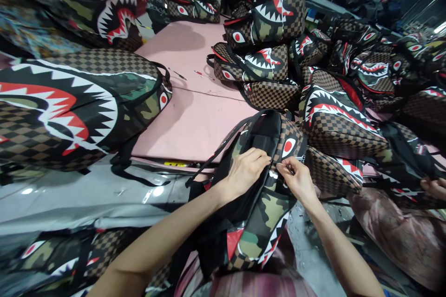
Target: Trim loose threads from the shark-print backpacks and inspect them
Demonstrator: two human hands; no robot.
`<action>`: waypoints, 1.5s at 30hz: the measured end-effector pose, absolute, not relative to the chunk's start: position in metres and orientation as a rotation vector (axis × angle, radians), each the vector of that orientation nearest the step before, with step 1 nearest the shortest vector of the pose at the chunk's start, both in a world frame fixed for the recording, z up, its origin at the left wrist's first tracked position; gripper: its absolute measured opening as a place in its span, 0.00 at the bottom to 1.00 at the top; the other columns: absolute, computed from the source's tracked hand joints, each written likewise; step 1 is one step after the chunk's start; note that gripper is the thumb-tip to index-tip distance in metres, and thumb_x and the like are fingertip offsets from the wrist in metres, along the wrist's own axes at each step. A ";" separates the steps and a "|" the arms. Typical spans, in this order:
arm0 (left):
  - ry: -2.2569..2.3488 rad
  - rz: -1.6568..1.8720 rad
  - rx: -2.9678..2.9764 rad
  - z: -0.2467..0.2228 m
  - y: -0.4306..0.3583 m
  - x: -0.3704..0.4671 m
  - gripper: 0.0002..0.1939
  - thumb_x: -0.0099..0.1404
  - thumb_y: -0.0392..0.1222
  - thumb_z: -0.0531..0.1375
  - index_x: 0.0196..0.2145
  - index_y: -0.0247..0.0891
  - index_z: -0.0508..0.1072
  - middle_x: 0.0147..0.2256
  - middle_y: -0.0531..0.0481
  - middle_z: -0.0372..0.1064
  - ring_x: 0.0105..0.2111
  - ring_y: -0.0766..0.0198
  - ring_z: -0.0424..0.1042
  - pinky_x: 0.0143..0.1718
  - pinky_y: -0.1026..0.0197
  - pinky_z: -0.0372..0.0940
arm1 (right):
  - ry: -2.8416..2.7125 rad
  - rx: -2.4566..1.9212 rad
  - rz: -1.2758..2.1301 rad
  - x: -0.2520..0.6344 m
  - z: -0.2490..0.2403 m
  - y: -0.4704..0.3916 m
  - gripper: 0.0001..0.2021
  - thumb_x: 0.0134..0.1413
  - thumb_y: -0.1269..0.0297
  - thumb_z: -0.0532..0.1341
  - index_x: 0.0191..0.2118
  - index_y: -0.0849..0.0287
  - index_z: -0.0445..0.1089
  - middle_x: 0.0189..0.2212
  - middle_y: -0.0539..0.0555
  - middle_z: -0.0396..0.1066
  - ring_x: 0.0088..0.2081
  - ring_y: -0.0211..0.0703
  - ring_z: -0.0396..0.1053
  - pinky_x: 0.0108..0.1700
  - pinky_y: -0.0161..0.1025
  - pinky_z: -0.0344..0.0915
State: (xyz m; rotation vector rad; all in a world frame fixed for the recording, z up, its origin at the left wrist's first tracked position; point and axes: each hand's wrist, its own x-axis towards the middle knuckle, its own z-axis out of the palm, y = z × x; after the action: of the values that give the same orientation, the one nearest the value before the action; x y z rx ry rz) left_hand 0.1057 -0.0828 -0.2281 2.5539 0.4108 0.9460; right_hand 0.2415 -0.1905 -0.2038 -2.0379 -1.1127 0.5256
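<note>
A backpack (pixel 266 206) with camouflage, brown checks and a shark-mouth print stands tilted at my lap, against the table edge. Its black back panel and straps face left. My left hand (pixel 248 171) grips the seam between the black panel and the printed side, fingers bent together. Close beside it, my right hand (pixel 296 180) is closed in a pinch at the same side, just below the printed red-and-white eye (pixel 288 147). Something small and dark shows between the right fingers, too small to name.
A pink-topped table (pixel 202 116) holds a pen-like red tool (pixel 204 74) and a dark one (pixel 178 74). Similar backpacks (pixel 343 116) are piled on the right; a large one (pixel 62 106) lies at the left. Another person's hand (pixel 434 188) touches a bag at far right.
</note>
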 end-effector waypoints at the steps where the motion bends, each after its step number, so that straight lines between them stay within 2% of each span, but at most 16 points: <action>1: 0.393 0.923 2.616 -0.225 -0.082 0.107 0.09 0.67 0.34 0.52 0.35 0.35 0.72 0.34 0.48 0.70 0.35 0.65 0.69 0.32 0.64 0.66 | -1.109 -2.037 0.529 0.241 -0.204 -0.190 0.13 0.52 0.54 0.56 0.25 0.58 0.63 0.20 0.48 0.65 0.23 0.37 0.59 0.26 0.34 0.52; 4: 0.350 0.810 2.811 -0.212 -0.079 0.109 0.10 0.66 0.32 0.50 0.31 0.34 0.70 0.30 0.48 0.68 0.32 0.62 0.67 0.27 0.63 0.62 | -1.112 -2.028 0.536 0.241 -0.204 -0.190 0.12 0.52 0.55 0.56 0.25 0.58 0.63 0.20 0.48 0.64 0.23 0.37 0.59 0.27 0.34 0.53; 7: 0.337 0.714 2.716 -0.203 -0.077 0.110 0.09 0.64 0.31 0.50 0.29 0.33 0.69 0.30 0.47 0.67 0.32 0.62 0.66 0.28 0.63 0.62 | -1.110 -2.023 0.540 0.241 -0.204 -0.191 0.12 0.52 0.55 0.57 0.25 0.58 0.62 0.19 0.47 0.63 0.23 0.37 0.59 0.27 0.34 0.53; 9: 0.362 0.629 2.406 -0.201 -0.073 0.108 0.08 0.62 0.32 0.52 0.28 0.34 0.69 0.28 0.49 0.66 0.30 0.65 0.65 0.29 0.64 0.62 | -1.107 -2.022 0.541 0.242 -0.204 -0.191 0.12 0.52 0.55 0.57 0.25 0.58 0.62 0.19 0.47 0.63 0.23 0.37 0.58 0.27 0.34 0.53; 12: 0.390 0.515 1.771 -0.204 -0.060 0.101 0.08 0.61 0.38 0.53 0.27 0.34 0.69 0.25 0.51 0.66 0.24 0.69 0.64 0.25 0.66 0.61 | -1.108 -2.022 0.541 0.243 -0.206 -0.191 0.13 0.52 0.55 0.57 0.25 0.58 0.62 0.19 0.47 0.62 0.23 0.36 0.57 0.26 0.34 0.52; 15: 0.517 0.649 1.450 -0.214 -0.053 0.095 0.13 0.63 0.44 0.53 0.30 0.33 0.71 0.26 0.49 0.68 0.25 0.68 0.67 0.25 0.66 0.63 | -1.097 -2.017 0.554 0.244 -0.209 -0.191 0.13 0.52 0.54 0.57 0.24 0.57 0.61 0.18 0.46 0.61 0.22 0.36 0.56 0.26 0.34 0.51; 19: 0.565 0.811 1.927 -0.231 -0.065 0.099 0.11 0.64 0.44 0.56 0.39 0.38 0.74 0.37 0.47 0.72 0.37 0.62 0.71 0.39 0.59 0.67 | -1.088 -2.000 0.567 0.244 -0.210 -0.190 0.13 0.51 0.54 0.57 0.24 0.57 0.61 0.19 0.47 0.61 0.23 0.37 0.57 0.27 0.34 0.52; 21: 0.480 0.891 2.198 -0.236 -0.073 0.103 0.11 0.64 0.41 0.57 0.42 0.39 0.74 0.39 0.47 0.71 0.40 0.62 0.70 0.42 0.58 0.67 | -1.078 -1.988 0.576 0.244 -0.210 -0.190 0.13 0.52 0.54 0.57 0.25 0.57 0.61 0.20 0.47 0.63 0.23 0.37 0.58 0.27 0.34 0.52; 26: 0.390 1.006 2.543 -0.228 -0.082 0.108 0.09 0.67 0.34 0.51 0.38 0.36 0.72 0.35 0.48 0.70 0.35 0.66 0.70 0.34 0.65 0.66 | -1.077 -1.984 0.584 0.244 -0.210 -0.191 0.13 0.52 0.53 0.57 0.25 0.57 0.62 0.20 0.48 0.64 0.24 0.37 0.58 0.28 0.35 0.53; 30: 0.466 0.789 2.783 -0.214 -0.085 0.110 0.10 0.66 0.32 0.49 0.32 0.33 0.69 0.30 0.46 0.67 0.32 0.61 0.68 0.27 0.63 0.62 | -1.104 -1.979 0.564 0.244 -0.208 -0.191 0.13 0.52 0.55 0.57 0.25 0.57 0.62 0.20 0.47 0.64 0.24 0.37 0.59 0.29 0.34 0.54; 33: 0.558 0.589 2.502 -0.209 -0.082 0.114 0.08 0.62 0.31 0.50 0.30 0.34 0.68 0.30 0.47 0.67 0.29 0.63 0.66 0.26 0.63 0.59 | -1.105 -1.978 0.562 0.244 -0.209 -0.191 0.13 0.52 0.55 0.58 0.25 0.58 0.61 0.20 0.47 0.64 0.24 0.37 0.59 0.28 0.34 0.54; 35: 0.595 0.436 2.110 -0.207 -0.075 0.117 0.07 0.60 0.32 0.50 0.29 0.34 0.67 0.26 0.51 0.65 0.25 0.68 0.63 0.25 0.66 0.56 | -1.095 -1.983 0.562 0.244 -0.212 -0.190 0.13 0.52 0.54 0.58 0.25 0.58 0.62 0.20 0.47 0.63 0.23 0.36 0.59 0.27 0.34 0.53; 37: 0.605 0.291 1.715 -0.207 -0.068 0.119 0.07 0.60 0.36 0.51 0.27 0.35 0.65 0.20 0.56 0.59 0.20 0.71 0.58 0.21 0.68 0.51 | -1.092 -1.989 0.553 0.244 -0.214 -0.190 0.13 0.52 0.54 0.58 0.25 0.58 0.62 0.19 0.46 0.63 0.23 0.36 0.58 0.26 0.33 0.53; 40: 0.584 0.207 1.402 -0.206 -0.063 0.119 0.08 0.58 0.43 0.52 0.27 0.35 0.64 0.18 0.59 0.54 0.17 0.73 0.53 0.18 0.69 0.46 | -1.134 -2.014 0.540 0.247 -0.211 -0.191 0.15 0.53 0.52 0.57 0.25 0.58 0.62 0.19 0.46 0.63 0.22 0.36 0.59 0.26 0.33 0.54; 42: 0.580 0.214 1.375 -0.207 -0.063 0.119 0.09 0.57 0.43 0.54 0.27 0.34 0.64 0.18 0.58 0.55 0.17 0.74 0.53 0.18 0.70 0.46 | -1.234 -2.071 0.518 0.250 -0.201 -0.194 0.14 0.53 0.51 0.57 0.29 0.57 0.64 0.23 0.48 0.68 0.25 0.38 0.64 0.28 0.34 0.57; 45: 0.596 0.229 1.402 -0.209 -0.066 0.119 0.10 0.57 0.44 0.54 0.28 0.34 0.65 0.18 0.58 0.56 0.18 0.73 0.54 0.19 0.70 0.47 | -1.447 -2.257 0.270 0.253 -0.179 -0.201 0.18 0.52 0.51 0.59 0.44 0.57 0.65 0.36 0.53 0.73 0.32 0.44 0.70 0.32 0.36 0.60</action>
State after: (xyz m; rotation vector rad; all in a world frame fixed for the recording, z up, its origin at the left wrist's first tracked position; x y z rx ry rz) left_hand 0.1186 -0.0656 -0.2094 1.4022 0.5964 0.2291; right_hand 0.2527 -0.2014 -0.1790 -2.2566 -1.4474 0.2698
